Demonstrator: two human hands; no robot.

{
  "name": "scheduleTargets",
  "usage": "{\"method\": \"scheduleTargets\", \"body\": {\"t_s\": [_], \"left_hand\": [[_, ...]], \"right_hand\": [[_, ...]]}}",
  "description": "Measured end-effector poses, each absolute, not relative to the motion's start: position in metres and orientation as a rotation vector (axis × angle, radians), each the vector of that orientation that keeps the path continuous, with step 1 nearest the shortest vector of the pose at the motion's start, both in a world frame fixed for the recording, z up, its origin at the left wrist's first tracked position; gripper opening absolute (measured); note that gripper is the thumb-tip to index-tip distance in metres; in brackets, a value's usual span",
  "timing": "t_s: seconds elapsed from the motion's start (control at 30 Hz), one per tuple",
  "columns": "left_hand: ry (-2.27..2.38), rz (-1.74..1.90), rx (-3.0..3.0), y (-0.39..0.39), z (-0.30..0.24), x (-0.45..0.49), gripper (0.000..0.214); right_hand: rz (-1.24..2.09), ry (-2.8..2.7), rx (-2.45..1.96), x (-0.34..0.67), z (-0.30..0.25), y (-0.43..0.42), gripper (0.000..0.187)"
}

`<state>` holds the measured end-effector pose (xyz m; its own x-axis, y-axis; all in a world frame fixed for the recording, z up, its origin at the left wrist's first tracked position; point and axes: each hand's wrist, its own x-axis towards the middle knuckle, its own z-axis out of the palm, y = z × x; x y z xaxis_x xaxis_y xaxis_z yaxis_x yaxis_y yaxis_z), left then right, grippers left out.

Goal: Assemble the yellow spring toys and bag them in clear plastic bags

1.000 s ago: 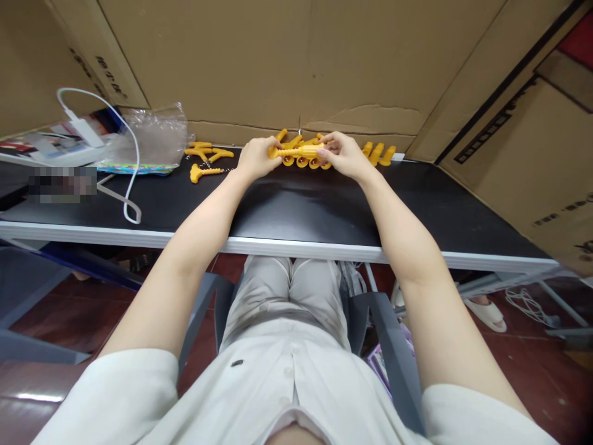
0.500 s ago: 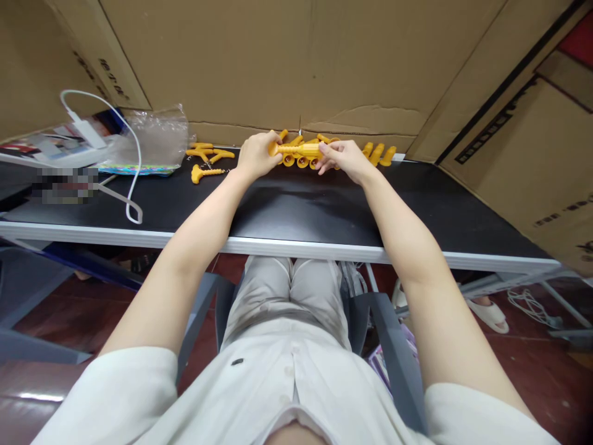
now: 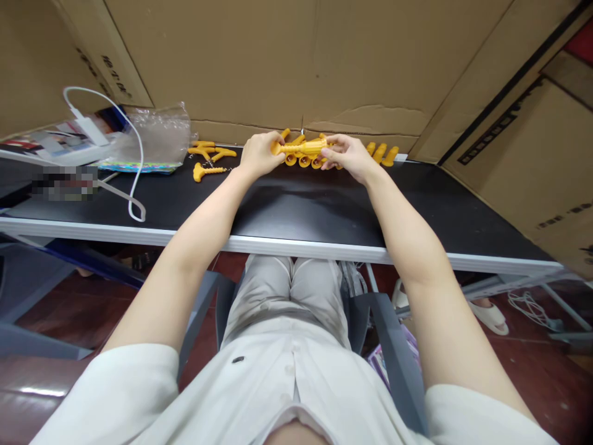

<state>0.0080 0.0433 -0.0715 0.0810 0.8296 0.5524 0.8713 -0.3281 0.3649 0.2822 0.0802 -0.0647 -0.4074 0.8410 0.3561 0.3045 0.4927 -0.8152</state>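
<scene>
Between my two hands is a yellow ribbed plastic piece point(image 3: 303, 148), lying level above the back of the desk. My left hand point(image 3: 262, 154) is closed on its rounded left end. The fingers of my right hand point(image 3: 348, 157) close on its wider right end, a fluted sleeve. Just beneath and behind it lie several yellow plastic cups point(image 3: 304, 162), open ends facing me, partly hidden by the held piece and my fingers. To the left of my left hand rest several yellow T-shaped handles point(image 3: 207, 171) with small chains. Right of my right hand stand more yellow pieces point(image 3: 390, 156).
A black desk point(image 3: 306, 210) with a pale metal front edge lies before me. Cardboard panels point(image 3: 259, 68) rise behind it and at the right. On the left are a clear plastic bag point(image 3: 160, 133), a white cable point(image 3: 134, 133) and a white adapter point(image 3: 92, 131).
The view has shifted slightly. My right fingers have changed their hold a little around the right end of the yellow piece, which both hands still hold.
</scene>
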Motion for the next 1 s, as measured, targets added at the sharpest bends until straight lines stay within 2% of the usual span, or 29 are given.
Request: {"method": "scheduleTargets", "body": {"t_s": [0.07,0.3,0.43,0.63,1.0], "left_hand": [[-1.788,-1.057,-2.272,0.040,-0.069,0.010,0.036],[-1.729,-1.108,-2.271,0.041,-0.068,0.013,0.038],[-1.757,-1.125,-2.246,0.049,-0.074,0.006,0.038],[-1.742,-1.125,-2.262,0.051,-0.075,0.004,0.040],[-1.710,-1.114,-2.261,0.042,-0.070,0.011,0.041]], "right_hand": [[0.875,-1.910,-0.981,0.278,-0.067,0.081,0.084],[0.908,-1.797,-1.160,0.273,-0.070,0.087,0.097],[0.969,-1.943,-1.008,0.280,-0.064,0.079,0.089],[0.897,-1.931,-0.945,0.279,-0.062,0.076,0.086],[0.813,-1.837,-1.038,0.264,-0.068,0.080,0.096]]}}
